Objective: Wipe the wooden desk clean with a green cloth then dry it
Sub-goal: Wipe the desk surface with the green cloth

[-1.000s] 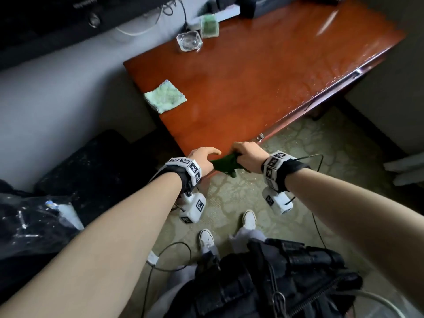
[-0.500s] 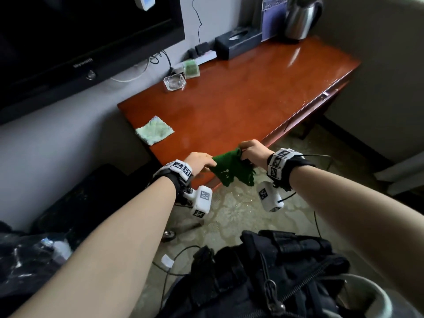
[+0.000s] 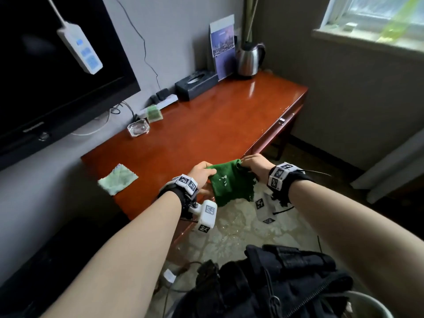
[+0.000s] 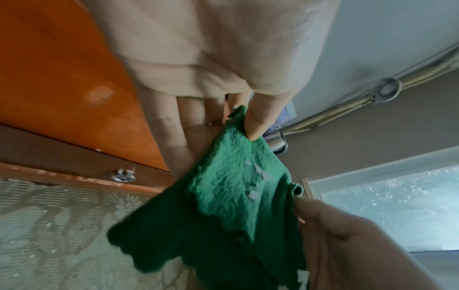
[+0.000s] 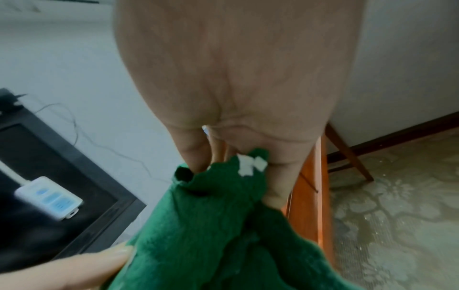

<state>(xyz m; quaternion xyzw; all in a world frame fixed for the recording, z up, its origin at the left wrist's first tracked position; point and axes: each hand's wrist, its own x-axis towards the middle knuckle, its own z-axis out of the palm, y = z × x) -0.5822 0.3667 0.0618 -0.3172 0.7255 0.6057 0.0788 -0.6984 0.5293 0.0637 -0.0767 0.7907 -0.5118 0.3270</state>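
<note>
The green cloth (image 3: 231,182) hangs off the wooden desk (image 3: 206,125) near its front edge, top edge stretched from 9 to 3 o'clock, pinched by the left hand (image 3: 202,174) and right hand (image 3: 255,166); free end points to 6 o'clock.

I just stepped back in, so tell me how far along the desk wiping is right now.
Early stage. Both hands, left hand and right hand, hold the dark green cloth stretched open by its top corners off the wooden desk edge. It isn't touching the top. Wiping can't be confirmed; drying looks ahead, with the pale green cloth lying untouched.
</note>
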